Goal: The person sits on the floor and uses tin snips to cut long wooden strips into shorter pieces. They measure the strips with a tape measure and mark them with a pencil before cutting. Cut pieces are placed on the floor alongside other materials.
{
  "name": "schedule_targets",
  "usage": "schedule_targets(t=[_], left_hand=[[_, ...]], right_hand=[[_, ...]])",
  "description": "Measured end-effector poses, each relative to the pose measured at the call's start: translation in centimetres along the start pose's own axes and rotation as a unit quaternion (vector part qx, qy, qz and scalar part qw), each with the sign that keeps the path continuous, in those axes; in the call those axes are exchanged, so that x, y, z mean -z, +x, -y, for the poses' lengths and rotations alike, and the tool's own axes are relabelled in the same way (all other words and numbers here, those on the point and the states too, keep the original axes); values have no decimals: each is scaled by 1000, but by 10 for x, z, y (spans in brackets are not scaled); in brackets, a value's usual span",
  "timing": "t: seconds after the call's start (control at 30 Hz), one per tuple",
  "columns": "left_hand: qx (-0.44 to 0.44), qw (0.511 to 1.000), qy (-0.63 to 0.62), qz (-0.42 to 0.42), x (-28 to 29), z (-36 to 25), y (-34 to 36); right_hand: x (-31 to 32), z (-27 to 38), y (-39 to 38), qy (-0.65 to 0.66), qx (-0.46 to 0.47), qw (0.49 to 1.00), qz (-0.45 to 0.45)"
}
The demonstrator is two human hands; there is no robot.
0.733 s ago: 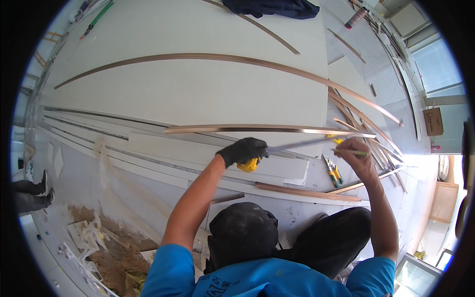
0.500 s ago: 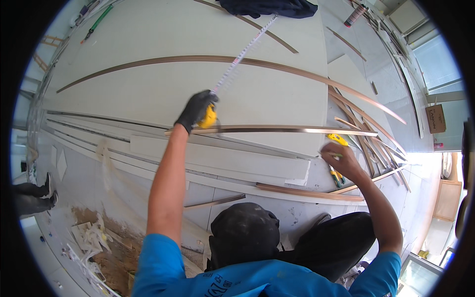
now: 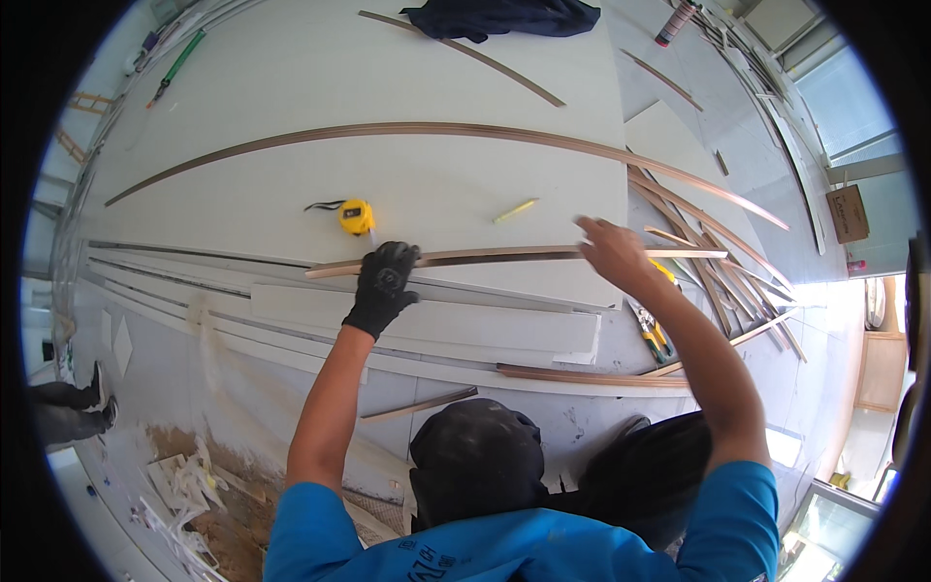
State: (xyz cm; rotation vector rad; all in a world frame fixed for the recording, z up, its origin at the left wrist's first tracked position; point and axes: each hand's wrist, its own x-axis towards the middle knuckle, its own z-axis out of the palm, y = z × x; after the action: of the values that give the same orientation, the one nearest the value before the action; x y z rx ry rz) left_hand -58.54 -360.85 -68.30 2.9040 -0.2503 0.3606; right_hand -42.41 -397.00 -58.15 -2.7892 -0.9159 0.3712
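A long brown trim strip [image 3: 504, 255] lies across the near part of the large white board [image 3: 417, 179]. My left hand [image 3: 383, 286], in a black glove, is closed over it near its left end. My bare right hand [image 3: 616, 254] is over the strip's right part, fingers apart with nothing in them; whether it touches the strip I cannot tell. Beyond my left hand a yellow tape measure [image 3: 356, 216] with a black strap rests on the board. A yellow-green pencil or marker [image 3: 516, 210] lies between the hands, just past the strip.
Several trim strips [image 3: 693, 228] are piled at the right, by yellow-handled pliers [image 3: 652, 335]. Another long strip [image 3: 427, 129] arcs across the board. Dark cloth [image 3: 504, 17] lies at the far edge. White panels [image 3: 427, 318] lie nearer me. A person's feet [image 3: 92, 398] show at left.
The long measuring tape is drawn in and the tape measure has left my left hand for the board. The pencil or marker has left my right hand. Both hands have come to the strip.
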Motion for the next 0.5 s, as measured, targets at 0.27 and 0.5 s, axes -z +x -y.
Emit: schedule_targets(t=[0.27, 0.5], left_hand=[[-16, 990, 138, 36, -13, 16, 6], [1, 997, -1, 80, 19, -58, 42]], right_hand=[[-53, -177, -183, 70, -254, 963, 54], [-151, -187, -198, 67, -302, 950, 47]])
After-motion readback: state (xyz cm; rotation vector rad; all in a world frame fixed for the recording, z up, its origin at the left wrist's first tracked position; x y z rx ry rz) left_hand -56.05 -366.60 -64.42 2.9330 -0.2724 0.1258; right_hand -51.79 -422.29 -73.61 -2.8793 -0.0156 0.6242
